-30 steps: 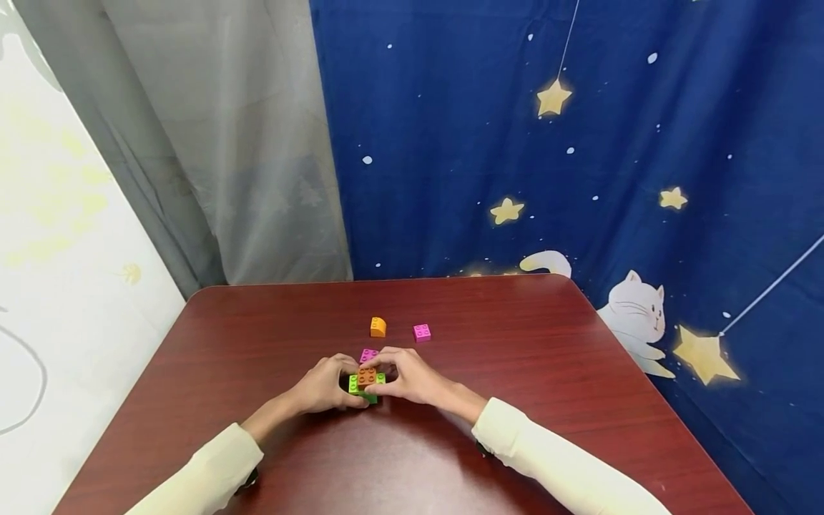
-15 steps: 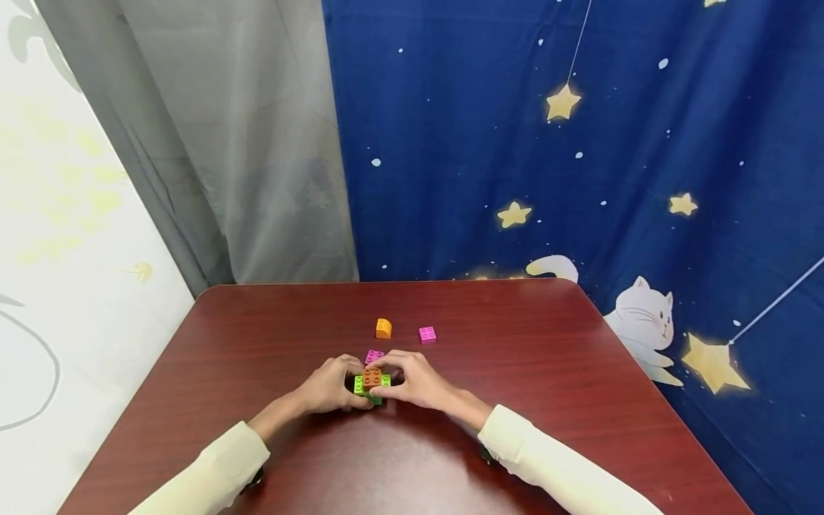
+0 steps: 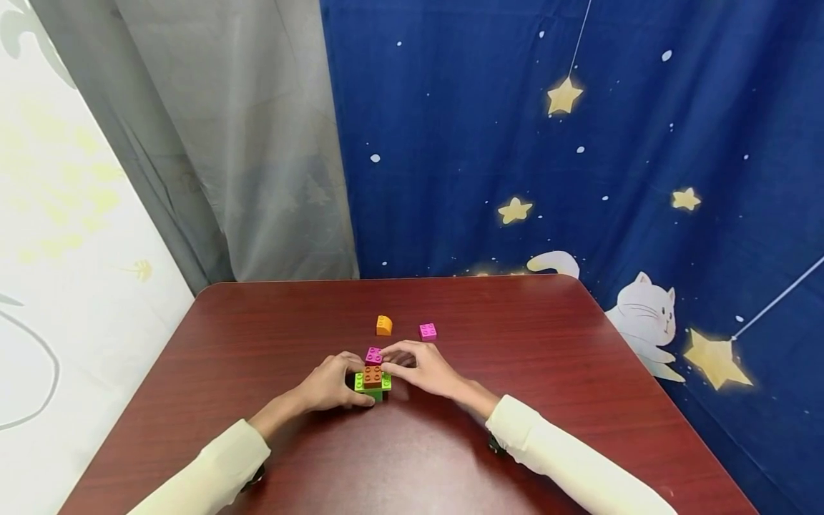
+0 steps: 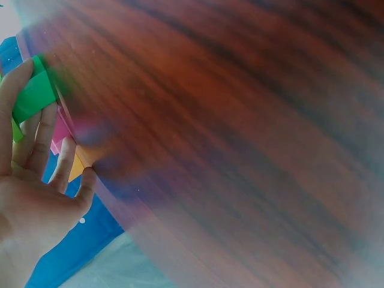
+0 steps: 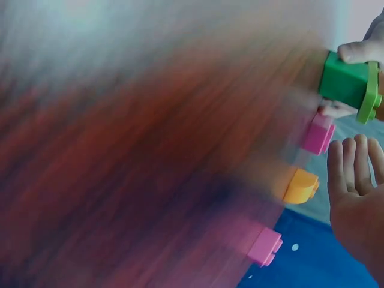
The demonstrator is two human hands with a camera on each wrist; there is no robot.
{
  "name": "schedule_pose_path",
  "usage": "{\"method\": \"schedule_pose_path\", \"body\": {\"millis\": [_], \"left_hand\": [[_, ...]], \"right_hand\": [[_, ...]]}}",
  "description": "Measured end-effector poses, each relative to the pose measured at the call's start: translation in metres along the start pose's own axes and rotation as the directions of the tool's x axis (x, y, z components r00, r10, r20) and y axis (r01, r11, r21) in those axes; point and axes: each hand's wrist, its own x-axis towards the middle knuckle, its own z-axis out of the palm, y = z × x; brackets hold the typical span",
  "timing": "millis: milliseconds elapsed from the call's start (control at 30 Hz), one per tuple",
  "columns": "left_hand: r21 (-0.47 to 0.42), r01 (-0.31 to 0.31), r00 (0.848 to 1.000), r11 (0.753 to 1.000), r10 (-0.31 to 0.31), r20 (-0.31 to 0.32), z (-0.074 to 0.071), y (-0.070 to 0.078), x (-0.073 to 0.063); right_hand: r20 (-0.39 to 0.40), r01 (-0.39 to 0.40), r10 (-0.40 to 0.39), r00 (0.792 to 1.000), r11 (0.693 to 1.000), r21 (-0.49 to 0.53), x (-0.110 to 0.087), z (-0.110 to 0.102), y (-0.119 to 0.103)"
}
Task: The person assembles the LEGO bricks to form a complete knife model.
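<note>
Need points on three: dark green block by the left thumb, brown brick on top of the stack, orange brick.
dark green block [image 5: 345, 81]: right wrist view, side wall
brown brick [image 3: 373, 375]: head view, top, among the studs
orange brick [image 5: 299, 186]: right wrist view, body, away from the studs

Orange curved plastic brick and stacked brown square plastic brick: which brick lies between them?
A magenta square plastic brick lies between them, as the head view shows.

Tabletop [image 4: 240, 144] blurred in wrist views, green brick [image 3: 377, 394] partly behind left grip [image 3: 328, 385], sleeves [image 3: 209, 461] cut off below
</note>
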Motion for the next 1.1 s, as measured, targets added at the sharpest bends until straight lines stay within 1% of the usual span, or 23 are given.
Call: {"method": "schedule_pose_path", "body": {"millis": [133,300,367,533,667,833,1033,1100], "left_hand": [[0.002,0.014,1.0,1.0,-0.014,0.0,-0.001,0.001,0.0],[0.013,0.014,1.0,1.0,-0.014,-0.001,-0.001,0.0,0.001],[0.021,0.013,1.0,1.0,-0.013,0.002,-0.001,0.0,0.001],[0.036,0.008,1.0,0.999,-0.008,0.008,0.0,0.0,0.001],[0.034,0.011,1.0,0.999,-0.011,0.007,0.0,0.0,0.002],[0.036,0.003,1.0,0.999,-0.003,0.007,0.0,0.001,0.001],[0.043,-0.011,1.0,0.999,0.011,0.004,0.0,0.0,0.001],[0.041,-0.013,1.0,0.999,0.012,0.004,-0.001,0.0,0.001]], "right_hand": [[-0.025,-0.023,0.023,0.999,1.0,-0.001,0.003,-0.004,0.01],[-0.058,-0.05,0.052,0.997,0.998,0.026,0.009,-0.006,0.019],[-0.057,-0.057,0.059,0.997,0.998,0.041,0.011,-0.005,0.022],[-0.022,-0.073,0.074,0.997,0.996,0.042,0.017,-0.002,0.026],[-0.014,-0.083,0.083,0.996,0.997,0.007,0.023,0.001,0.028],[0.003,-0.117,0.117,0.993,0.993,-0.035,0.03,0.005,0.028],[0.006,-0.121,0.122,0.992,0.987,-0.102,0.034,0.007,0.03],[0.001,-0.124,0.125,0.992,0.986,-0.109,0.034,0.007,0.031]]}}
